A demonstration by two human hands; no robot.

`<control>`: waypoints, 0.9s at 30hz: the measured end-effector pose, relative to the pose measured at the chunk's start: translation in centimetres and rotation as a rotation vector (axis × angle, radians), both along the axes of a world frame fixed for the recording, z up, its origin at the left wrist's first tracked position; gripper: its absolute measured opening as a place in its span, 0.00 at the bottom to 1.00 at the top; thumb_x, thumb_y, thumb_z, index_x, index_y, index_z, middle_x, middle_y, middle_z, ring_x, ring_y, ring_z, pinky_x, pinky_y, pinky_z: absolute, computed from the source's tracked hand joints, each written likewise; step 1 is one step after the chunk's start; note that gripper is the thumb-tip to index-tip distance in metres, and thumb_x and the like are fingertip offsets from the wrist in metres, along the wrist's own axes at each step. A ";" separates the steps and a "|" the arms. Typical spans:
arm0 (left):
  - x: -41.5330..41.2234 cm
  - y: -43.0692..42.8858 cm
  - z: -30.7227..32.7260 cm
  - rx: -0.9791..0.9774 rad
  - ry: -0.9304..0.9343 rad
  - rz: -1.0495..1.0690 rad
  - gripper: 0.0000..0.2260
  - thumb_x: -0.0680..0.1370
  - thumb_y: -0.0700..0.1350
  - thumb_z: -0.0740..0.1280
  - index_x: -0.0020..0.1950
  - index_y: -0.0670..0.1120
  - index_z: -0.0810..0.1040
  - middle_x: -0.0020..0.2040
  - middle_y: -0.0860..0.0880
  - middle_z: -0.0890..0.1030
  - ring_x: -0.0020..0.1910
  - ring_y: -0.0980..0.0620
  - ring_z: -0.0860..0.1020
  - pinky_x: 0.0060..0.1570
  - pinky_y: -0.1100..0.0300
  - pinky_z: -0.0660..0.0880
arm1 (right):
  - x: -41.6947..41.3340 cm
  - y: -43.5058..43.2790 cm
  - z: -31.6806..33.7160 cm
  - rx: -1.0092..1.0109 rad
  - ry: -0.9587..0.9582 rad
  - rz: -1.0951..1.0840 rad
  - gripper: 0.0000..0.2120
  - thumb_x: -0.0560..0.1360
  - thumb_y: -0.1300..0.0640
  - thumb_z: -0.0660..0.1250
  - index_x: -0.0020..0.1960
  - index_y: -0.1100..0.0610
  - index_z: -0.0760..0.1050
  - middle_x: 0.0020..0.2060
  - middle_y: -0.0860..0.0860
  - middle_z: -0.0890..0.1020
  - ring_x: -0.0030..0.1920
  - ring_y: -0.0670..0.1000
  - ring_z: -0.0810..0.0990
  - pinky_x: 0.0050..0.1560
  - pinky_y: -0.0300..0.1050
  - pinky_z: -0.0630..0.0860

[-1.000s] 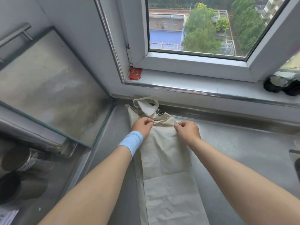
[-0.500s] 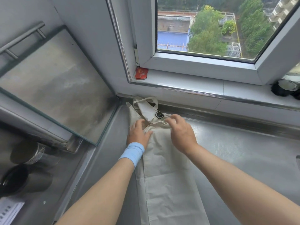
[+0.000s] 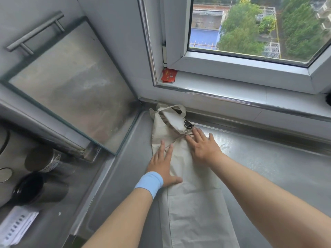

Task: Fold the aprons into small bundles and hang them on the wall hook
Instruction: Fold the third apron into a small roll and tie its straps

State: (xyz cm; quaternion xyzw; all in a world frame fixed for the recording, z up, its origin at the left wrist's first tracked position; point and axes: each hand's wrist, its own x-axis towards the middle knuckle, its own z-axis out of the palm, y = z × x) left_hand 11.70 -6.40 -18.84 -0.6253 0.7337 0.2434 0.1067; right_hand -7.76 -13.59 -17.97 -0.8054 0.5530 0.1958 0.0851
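on the steel counter [image 3: 268,167] under the window [image 3: 250,33], the cream apron [image 3: 193,203] lies as a long narrow folded strip.
it runs from the far corner toward me, strap loop [image 3: 172,106] and black buckle [image 3: 188,124] bunched at the far end. my left hand [image 3: 161,163], blue wristband [image 3: 149,181] at the wrist, presses flat on its left edge, fingers straight; my right hand [image 3: 202,147] lies spread flat just below the buckle.

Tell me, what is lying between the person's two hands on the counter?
Only cloth of the beige apron. In the head view, the left hand and the right hand rest flat on it, with a narrow strip of fabric between them.
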 end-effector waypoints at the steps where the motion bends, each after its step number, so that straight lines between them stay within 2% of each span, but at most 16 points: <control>1: 0.2 -0.1 0.2 0.004 -0.007 0.037 0.56 0.65 0.70 0.67 0.77 0.52 0.33 0.76 0.49 0.29 0.77 0.51 0.37 0.76 0.53 0.43 | 0.4 0.1 0.0 -0.020 0.020 -0.011 0.31 0.80 0.51 0.50 0.80 0.49 0.44 0.79 0.58 0.41 0.79 0.58 0.40 0.74 0.63 0.49; 3: 0.2 -0.8 0.3 -0.028 0.018 0.114 0.48 0.70 0.70 0.62 0.79 0.50 0.42 0.80 0.51 0.40 0.78 0.51 0.42 0.76 0.52 0.47 | 1.1 0.9 -0.1 -0.123 -0.003 -0.037 0.29 0.78 0.54 0.52 0.79 0.53 0.55 0.79 0.61 0.48 0.79 0.61 0.48 0.72 0.63 0.55; 5: -0.1 -2.2 0.6 -0.131 0.146 0.294 0.33 0.77 0.62 0.59 0.78 0.49 0.55 0.77 0.49 0.59 0.75 0.47 0.56 0.71 0.50 0.57 | 1.7 2.0 -0.7 -0.251 -0.085 -0.017 0.24 0.73 0.57 0.59 0.69 0.57 0.71 0.75 0.63 0.64 0.73 0.65 0.65 0.63 0.60 0.69; 7: -0.3 -3.7 1.2 -0.152 0.218 0.412 0.21 0.81 0.53 0.58 0.73 0.49 0.65 0.70 0.48 0.70 0.68 0.44 0.66 0.66 0.52 0.62 | 1.8 3.2 -1.5 -0.252 -0.164 0.047 0.19 0.71 0.58 0.61 0.61 0.57 0.75 0.69 0.62 0.73 0.65 0.64 0.75 0.53 0.56 0.75; 9: -0.2 -5.0 1.4 -0.066 0.215 0.427 0.15 0.81 0.49 0.58 0.67 0.52 0.73 0.67 0.48 0.75 0.66 0.44 0.70 0.64 0.54 0.65 | 2.1 4.4 -2.3 -0.238 -0.221 0.070 0.18 0.71 0.57 0.58 0.60 0.55 0.75 0.68 0.61 0.74 0.63 0.63 0.76 0.51 0.54 0.75; 11: -0.1 -5.9 1.8 0.003 0.202 0.445 0.13 0.79 0.49 0.61 0.62 0.54 0.77 0.63 0.50 0.78 0.65 0.45 0.73 0.64 0.54 0.67 | 2.4 5.0 -2.6 -0.239 -0.293 0.039 0.19 0.72 0.57 0.55 0.60 0.54 0.75 0.67 0.59 0.75 0.63 0.62 0.77 0.51 0.53 0.77; 15: 0.1 -6.9 1.8 -0.005 0.167 0.382 0.07 0.75 0.52 0.66 0.46 0.54 0.82 0.52 0.55 0.83 0.56 0.48 0.77 0.56 0.57 0.68 | 2.4 4.9 -2.8 -0.227 -0.361 0.008 0.20 0.72 0.56 0.54 0.62 0.54 0.73 0.66 0.58 0.76 0.62 0.61 0.78 0.50 0.53 0.78; 16: 0.1 -7.0 1.7 -0.015 0.172 0.368 0.06 0.75 0.52 0.66 0.47 0.53 0.82 0.52 0.55 0.82 0.56 0.48 0.77 0.56 0.57 0.67 | 2.3 4.8 -2.8 -0.227 -0.368 0.010 0.21 0.72 0.56 0.54 0.62 0.54 0.72 0.66 0.58 0.76 0.62 0.61 0.78 0.51 0.53 0.78; 19: 0.3 -7.0 1.2 -0.090 0.222 0.329 0.11 0.76 0.52 0.65 0.57 0.54 0.78 0.57 0.51 0.78 0.60 0.48 0.74 0.61 0.54 0.69 | 2.3 4.4 -2.9 -0.249 -0.390 0.018 0.20 0.72 0.56 0.53 0.61 0.55 0.73 0.65 0.57 0.77 0.61 0.60 0.78 0.50 0.52 0.77; 22: 0.2 -7.2 0.8 -0.059 0.252 0.243 0.07 0.77 0.51 0.65 0.51 0.54 0.81 0.57 0.48 0.77 0.61 0.46 0.71 0.65 0.54 0.66 | 2.8 3.5 -2.3 -0.259 -0.434 -0.014 0.18 0.74 0.57 0.52 0.58 0.56 0.75 0.62 0.56 0.77 0.58 0.59 0.78 0.48 0.52 0.75; 25: -0.1 -7.9 1.2 -0.025 0.349 0.353 0.06 0.79 0.46 0.60 0.47 0.51 0.77 0.55 0.45 0.79 0.58 0.42 0.74 0.60 0.54 0.69 | 3.2 2.3 -1.9 -0.267 -0.485 -0.038 0.18 0.73 0.57 0.54 0.59 0.57 0.75 0.60 0.56 0.78 0.56 0.60 0.78 0.47 0.54 0.76; 27: 0.1 -8.5 1.8 -0.051 0.383 0.449 0.07 0.81 0.45 0.56 0.50 0.48 0.73 0.53 0.44 0.80 0.54 0.42 0.75 0.54 0.53 0.71 | 3.3 2.0 -1.9 -0.242 -0.503 -0.044 0.19 0.71 0.56 0.57 0.61 0.56 0.74 0.61 0.56 0.77 0.57 0.60 0.77 0.48 0.54 0.76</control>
